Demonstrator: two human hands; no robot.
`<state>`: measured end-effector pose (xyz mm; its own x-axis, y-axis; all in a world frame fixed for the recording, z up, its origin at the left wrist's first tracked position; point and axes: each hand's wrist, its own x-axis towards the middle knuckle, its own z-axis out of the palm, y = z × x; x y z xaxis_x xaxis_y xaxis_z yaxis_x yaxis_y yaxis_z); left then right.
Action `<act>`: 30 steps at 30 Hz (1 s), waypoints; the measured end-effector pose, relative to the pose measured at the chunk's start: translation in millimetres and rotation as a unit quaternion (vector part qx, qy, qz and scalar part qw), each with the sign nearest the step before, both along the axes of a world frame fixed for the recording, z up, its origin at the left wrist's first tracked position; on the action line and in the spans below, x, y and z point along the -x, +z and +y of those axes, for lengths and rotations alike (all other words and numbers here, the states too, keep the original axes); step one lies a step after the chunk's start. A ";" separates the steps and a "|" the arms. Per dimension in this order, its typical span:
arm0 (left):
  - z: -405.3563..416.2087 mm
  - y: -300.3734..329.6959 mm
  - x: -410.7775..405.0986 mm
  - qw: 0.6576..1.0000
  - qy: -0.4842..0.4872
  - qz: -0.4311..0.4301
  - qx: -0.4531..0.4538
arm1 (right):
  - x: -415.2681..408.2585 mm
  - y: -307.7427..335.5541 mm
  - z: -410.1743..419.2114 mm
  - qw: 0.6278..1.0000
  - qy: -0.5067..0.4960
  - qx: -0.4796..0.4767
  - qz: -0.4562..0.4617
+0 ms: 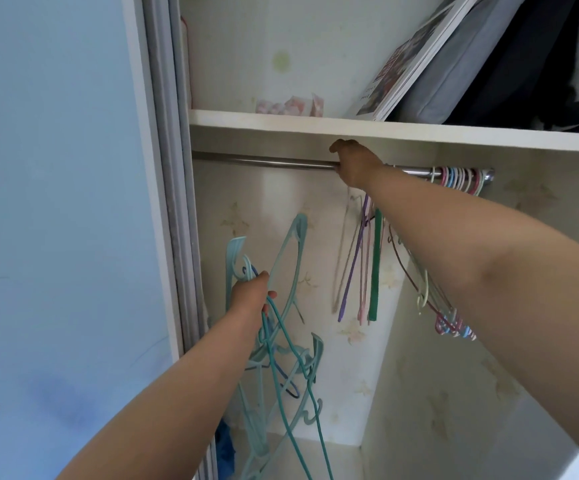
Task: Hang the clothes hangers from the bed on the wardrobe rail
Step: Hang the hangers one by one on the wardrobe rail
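1. Right hand (355, 164) up at the wardrobe rail (263, 161), fingers curled over it; a few thin hangers (360, 258) dangle just below, whether pinched or already hooked I cannot tell.
2. Left hand (251, 292) low, fingers closed round a bundle of teal hangers (281, 341), hooks near the fist.
3. Rail runs left-right, above and right of the bundle; the right hand is nearer.
4. More hangers (459, 178) hooked at the rail's right end.

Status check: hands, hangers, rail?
Right hand at rail, hooking hangers. Left hand grips teal bunch. More hung at far right. Rail's left stretch bare.
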<state>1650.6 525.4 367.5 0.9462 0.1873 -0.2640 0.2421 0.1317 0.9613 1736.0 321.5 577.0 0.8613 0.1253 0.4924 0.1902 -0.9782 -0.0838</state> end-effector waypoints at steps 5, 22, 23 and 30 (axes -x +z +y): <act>-8.1 2.5 3.2 1.000 -0.012 -0.006 -0.005 | 9.9 -9.9 -22.4 0.982 -0.056 0.177 0.025; -27.4 -0.8 -1.2 1.000 -0.022 -0.013 0.000 | 43.8 -16.0 -82.6 0.912 -0.309 0.264 0.047; -27.4 -2.9 -2.1 1.000 -0.021 -0.012 -0.002 | 48.4 -20.8 -84.7 0.913 -0.314 0.257 0.037; -28.5 -21.8 5.1 0.999 -0.042 0.000 -0.017 | 105.3 -77.1 -33.8 0.969 -0.085 0.130 -0.191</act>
